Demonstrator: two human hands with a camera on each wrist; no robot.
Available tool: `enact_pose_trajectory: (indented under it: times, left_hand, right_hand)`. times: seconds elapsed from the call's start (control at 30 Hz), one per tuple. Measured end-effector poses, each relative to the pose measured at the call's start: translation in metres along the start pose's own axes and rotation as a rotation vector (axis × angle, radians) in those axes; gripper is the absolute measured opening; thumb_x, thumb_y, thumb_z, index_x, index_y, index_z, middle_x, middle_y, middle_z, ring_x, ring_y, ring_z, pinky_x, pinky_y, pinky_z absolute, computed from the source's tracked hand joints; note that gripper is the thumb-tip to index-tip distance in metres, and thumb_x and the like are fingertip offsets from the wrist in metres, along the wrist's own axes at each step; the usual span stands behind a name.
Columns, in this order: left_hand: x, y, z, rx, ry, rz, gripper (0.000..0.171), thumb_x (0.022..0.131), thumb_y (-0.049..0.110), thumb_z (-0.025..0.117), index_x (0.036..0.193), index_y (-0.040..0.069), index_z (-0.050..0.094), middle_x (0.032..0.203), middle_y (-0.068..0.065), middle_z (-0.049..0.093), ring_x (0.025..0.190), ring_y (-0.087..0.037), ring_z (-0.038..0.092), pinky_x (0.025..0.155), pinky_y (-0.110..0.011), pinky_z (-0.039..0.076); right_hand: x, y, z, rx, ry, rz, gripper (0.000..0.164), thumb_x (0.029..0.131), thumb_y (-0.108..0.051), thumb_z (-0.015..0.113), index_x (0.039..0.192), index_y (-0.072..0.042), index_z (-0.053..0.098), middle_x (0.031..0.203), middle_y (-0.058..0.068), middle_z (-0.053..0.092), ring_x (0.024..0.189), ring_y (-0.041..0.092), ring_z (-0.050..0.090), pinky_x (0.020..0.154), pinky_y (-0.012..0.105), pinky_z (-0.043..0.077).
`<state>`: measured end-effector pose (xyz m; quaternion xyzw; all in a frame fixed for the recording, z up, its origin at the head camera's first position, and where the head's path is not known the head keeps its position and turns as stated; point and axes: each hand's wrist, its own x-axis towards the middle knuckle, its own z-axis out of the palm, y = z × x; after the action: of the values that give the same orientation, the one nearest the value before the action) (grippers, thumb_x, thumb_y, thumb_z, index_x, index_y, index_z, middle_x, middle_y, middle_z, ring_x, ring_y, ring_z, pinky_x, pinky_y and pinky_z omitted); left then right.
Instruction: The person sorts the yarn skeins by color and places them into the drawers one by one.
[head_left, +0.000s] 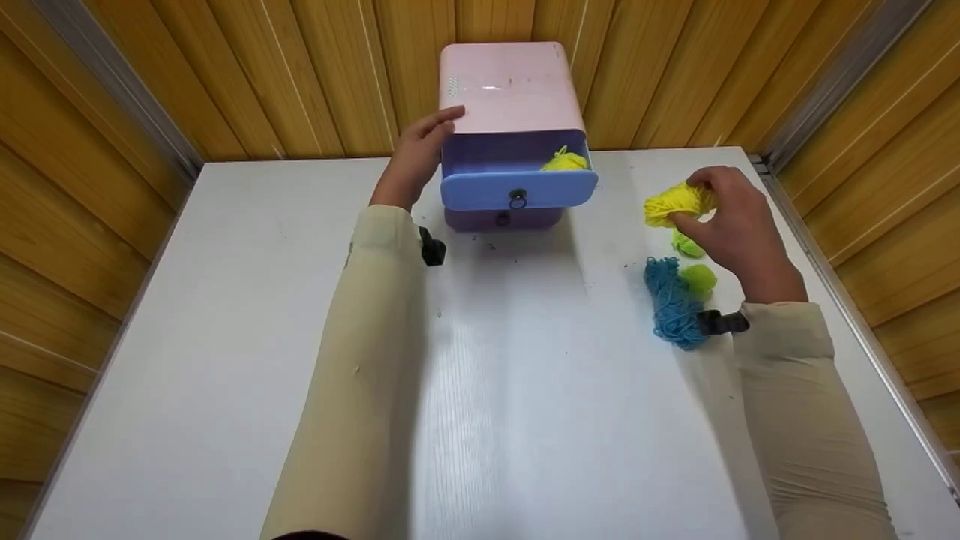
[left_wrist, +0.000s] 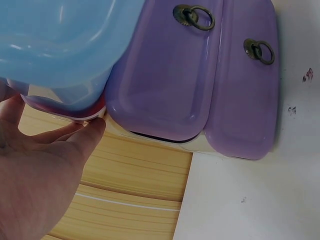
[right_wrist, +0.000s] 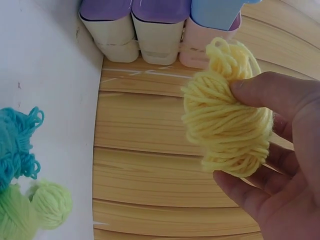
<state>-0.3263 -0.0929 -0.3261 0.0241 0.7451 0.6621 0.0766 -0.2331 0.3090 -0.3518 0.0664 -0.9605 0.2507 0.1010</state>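
My right hand (head_left: 739, 229) grips a skein of yellow yarn (head_left: 670, 207) between thumb and fingers, raised above the table's right side. The right wrist view shows the yarn (right_wrist: 225, 117) looped and wound thick. My left hand (head_left: 414, 161) rests with extended fingers on the left front edge of a small drawer cabinet (head_left: 514, 86) with a pink top. Its blue top drawer (head_left: 480, 193) is pulled out, and another yellow yarn bundle (head_left: 564, 160) lies at the drawer's right side. Below, two purple drawers (left_wrist: 160, 75) with ring pulls are closed.
Under and in front of my right hand lie a blue yarn skein (head_left: 673, 304) and two small green yarn balls (head_left: 699, 281) on the white table (head_left: 495, 390). Wood-look panels (head_left: 337, 75) stand behind the cabinet and along both sides.
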Motion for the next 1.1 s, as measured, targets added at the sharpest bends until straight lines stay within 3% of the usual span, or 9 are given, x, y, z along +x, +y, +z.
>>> enact_pose_trajectory:
  times: [0.53, 0.83, 1.1]
  left_hand:
    - [-0.004, 0.002, 0.001, 0.027, 0.001, -0.006, 0.035, 0.104, 0.026, 0.044, 0.136, 0.028, 0.056, 0.150, 0.010, 0.042, 0.143, -0.010, 0.031, 0.118, -0.037, 0.026]
    - [-0.006, 0.003, 0.002, 0.029, 0.003, 0.002, 0.035, 0.104, 0.026, 0.043, 0.137, 0.029, 0.056, 0.149, 0.010, 0.044, 0.142, -0.010, 0.032, 0.118, -0.036, 0.027]
    - [-0.005, 0.002, 0.001, 0.022, 0.002, 0.001, 0.035, 0.104, 0.026, 0.044, 0.137, 0.028, 0.056, 0.150, 0.010, 0.043, 0.142, -0.009, 0.032, 0.118, -0.035, 0.026]
  right_hand:
    - [0.003, -0.017, 0.004, 0.020, 0.065, -0.054, 0.048, 0.087, -0.018, 0.071, 0.126, -0.003, 0.048, 0.128, 0.018, 0.050, 0.111, 0.033, 0.049, 0.100, 0.052, 0.045]
    - [0.005, -0.026, 0.008, 0.049, 0.142, -0.082, 0.047, 0.085, -0.018, 0.072, 0.125, -0.003, 0.051, 0.123, 0.017, 0.053, 0.110, 0.030, 0.050, 0.100, 0.049, 0.045]
    - [0.007, -0.035, 0.011, 0.070, 0.152, -0.086, 0.048, 0.085, -0.019, 0.072, 0.126, -0.007, 0.051, 0.124, 0.015, 0.053, 0.111, 0.027, 0.050, 0.102, 0.047, 0.045]
